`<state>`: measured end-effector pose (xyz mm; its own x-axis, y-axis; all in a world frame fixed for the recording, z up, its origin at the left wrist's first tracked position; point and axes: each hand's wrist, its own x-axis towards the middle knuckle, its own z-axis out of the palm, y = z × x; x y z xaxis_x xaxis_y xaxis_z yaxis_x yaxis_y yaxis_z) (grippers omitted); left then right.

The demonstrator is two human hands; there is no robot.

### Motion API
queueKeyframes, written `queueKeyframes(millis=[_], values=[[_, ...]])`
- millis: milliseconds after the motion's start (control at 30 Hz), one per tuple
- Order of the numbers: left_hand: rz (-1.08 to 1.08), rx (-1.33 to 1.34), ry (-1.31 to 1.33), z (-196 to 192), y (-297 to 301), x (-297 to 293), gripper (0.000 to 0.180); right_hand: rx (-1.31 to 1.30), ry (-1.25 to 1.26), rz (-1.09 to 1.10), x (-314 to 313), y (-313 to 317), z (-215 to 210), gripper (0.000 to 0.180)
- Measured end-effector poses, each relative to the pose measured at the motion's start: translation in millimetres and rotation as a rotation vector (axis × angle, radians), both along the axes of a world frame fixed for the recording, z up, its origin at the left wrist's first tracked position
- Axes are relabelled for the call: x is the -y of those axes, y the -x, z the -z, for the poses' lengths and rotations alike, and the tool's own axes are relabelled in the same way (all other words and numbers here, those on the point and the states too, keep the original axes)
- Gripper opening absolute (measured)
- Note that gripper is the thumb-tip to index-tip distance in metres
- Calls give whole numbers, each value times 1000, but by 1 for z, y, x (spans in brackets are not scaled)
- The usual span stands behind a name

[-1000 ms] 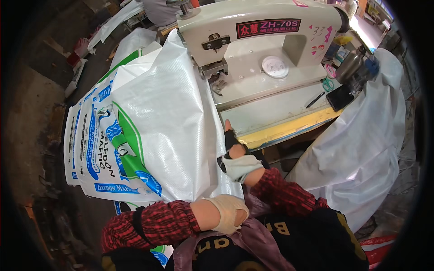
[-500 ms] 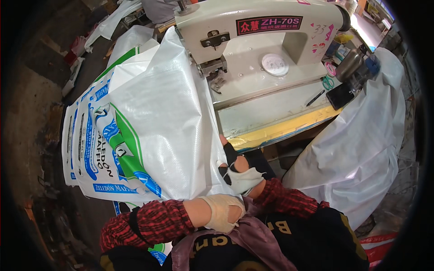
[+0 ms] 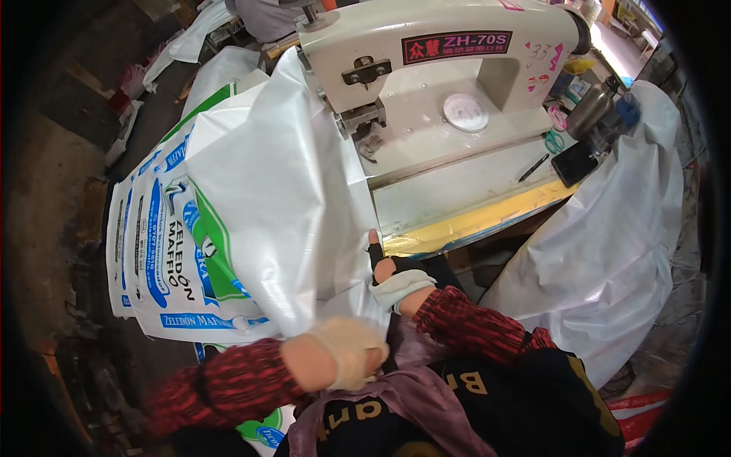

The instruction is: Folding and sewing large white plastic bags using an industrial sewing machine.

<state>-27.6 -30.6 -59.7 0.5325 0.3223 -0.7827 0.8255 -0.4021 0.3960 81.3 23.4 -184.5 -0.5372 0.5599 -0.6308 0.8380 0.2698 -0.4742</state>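
"Where's the sack (image 3: 293,206)?"

"It spreads from the middle out to 9 o'clock, white, with green and blue print on its left part. Its top corner rises at 11 o'clock, just beside the sewing machine (image 3: 502,84), which stands from 12 to 2."

"And the right hand (image 3: 390,276)?"

"Just below the middle, toward 5 o'clock, at the sack's right edge. One finger reaches up toward 12 along that edge; the others are partly hidden, so I can't tell whether it grips."

"The left hand (image 3: 350,354)?"

"At 6 o'clock, by the sack's near edge, in a pale covering. It's blurred and its fingers don't show clearly, so I can't tell if it's closed or open."

"What else is about?"

"A white disc (image 3: 466,113) on the machine at 1 o'clock. Toward 2 are a pen (image 3: 534,167), phone (image 3: 575,164), scissors (image 3: 554,141) and metal bottle (image 3: 591,108). White sheeting (image 3: 598,236) hangs at 3."
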Motion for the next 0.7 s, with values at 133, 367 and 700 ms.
queueKeyframes(millis=[133,367,700], values=[[-28,178,-21,33,-32,15,16,15,13,-37,3,1,15,77],[0,-48,45,-15,-16,-15,16,-171,-126,9,-22,5,-9,66],[68,-124,-249,-24,19,-44,25,-285,-62,162,-55,26,-8,52]])
